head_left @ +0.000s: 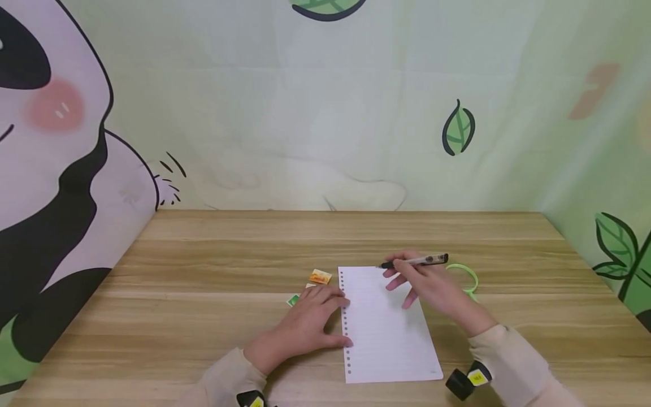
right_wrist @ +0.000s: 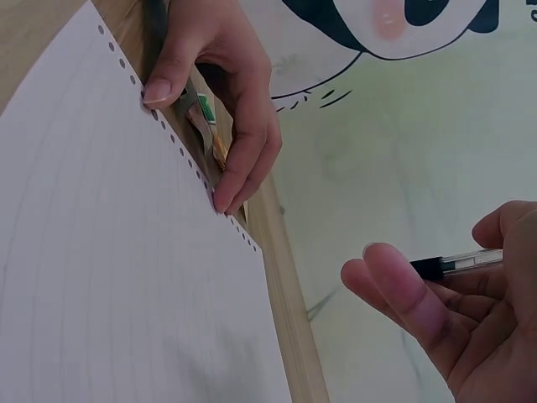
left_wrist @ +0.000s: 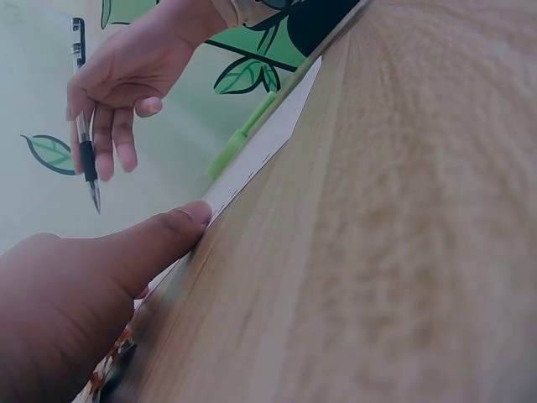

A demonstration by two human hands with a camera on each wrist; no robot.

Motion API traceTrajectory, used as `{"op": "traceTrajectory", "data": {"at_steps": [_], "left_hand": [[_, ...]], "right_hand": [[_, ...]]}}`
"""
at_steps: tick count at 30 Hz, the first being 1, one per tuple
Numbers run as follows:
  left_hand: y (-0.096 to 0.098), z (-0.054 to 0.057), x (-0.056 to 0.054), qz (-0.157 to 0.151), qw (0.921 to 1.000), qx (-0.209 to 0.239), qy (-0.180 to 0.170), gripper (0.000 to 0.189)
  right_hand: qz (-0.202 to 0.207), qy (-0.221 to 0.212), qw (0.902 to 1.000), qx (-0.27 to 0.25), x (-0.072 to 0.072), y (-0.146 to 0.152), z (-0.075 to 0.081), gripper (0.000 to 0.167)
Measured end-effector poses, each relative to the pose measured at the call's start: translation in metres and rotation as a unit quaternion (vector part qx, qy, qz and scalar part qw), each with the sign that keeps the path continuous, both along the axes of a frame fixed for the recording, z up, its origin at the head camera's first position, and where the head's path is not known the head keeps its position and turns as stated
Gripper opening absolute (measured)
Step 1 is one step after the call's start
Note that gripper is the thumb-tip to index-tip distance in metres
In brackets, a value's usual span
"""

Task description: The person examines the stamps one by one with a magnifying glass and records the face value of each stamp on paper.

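A lined sheet of loose-leaf paper [head_left: 386, 339], punched with holes down its left side, lies flat on the wooden table. My left hand [head_left: 312, 322] rests at that punched edge; its thumb and fingertips press the margin, as the right wrist view shows with the left hand [right_wrist: 231, 92] along the holes. Above the sheet's upper right part, my right hand [head_left: 424, 285] holds a black gel pen [head_left: 429, 260] with a clear barrel. In the left wrist view the pen [left_wrist: 81, 101] has its bare tip pointing down, raised off the paper.
Small picture cards, one orange [head_left: 320, 276] and one green [head_left: 293, 300], lie beyond the left hand, partly hidden by it. A light green loop-shaped thing [head_left: 475, 277] lies behind the right hand. A printed cloth backdrop [head_left: 244, 113] stands at the table's [head_left: 229, 243] far edge.
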State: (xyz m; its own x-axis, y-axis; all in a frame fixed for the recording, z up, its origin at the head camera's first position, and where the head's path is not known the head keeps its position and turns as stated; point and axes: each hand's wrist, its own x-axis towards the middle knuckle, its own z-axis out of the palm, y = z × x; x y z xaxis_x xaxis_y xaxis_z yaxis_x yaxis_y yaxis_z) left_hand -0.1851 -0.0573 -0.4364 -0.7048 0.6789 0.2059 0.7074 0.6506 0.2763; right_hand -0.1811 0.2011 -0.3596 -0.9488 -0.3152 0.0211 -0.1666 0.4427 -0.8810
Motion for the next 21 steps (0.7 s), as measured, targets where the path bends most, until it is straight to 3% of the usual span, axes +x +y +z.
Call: {"op": "traceTrajectory", "data": {"at_steps": [14, 21], "left_hand": [[0.001, 0.000, -0.002, 0.015, 0.9999, -0.001, -0.005, 0.069], [0.001, 0.000, -0.001, 0.024, 0.9997, 0.001, -0.006, 0.072]], "right_hand": [[-0.017, 0.013, 0.9997, -0.015, -0.006, -0.031, -0.010, 0.022], [-0.023, -0.052, 0.9977, -0.038, -0.008, -0.040, -0.022, 0.032]]}}
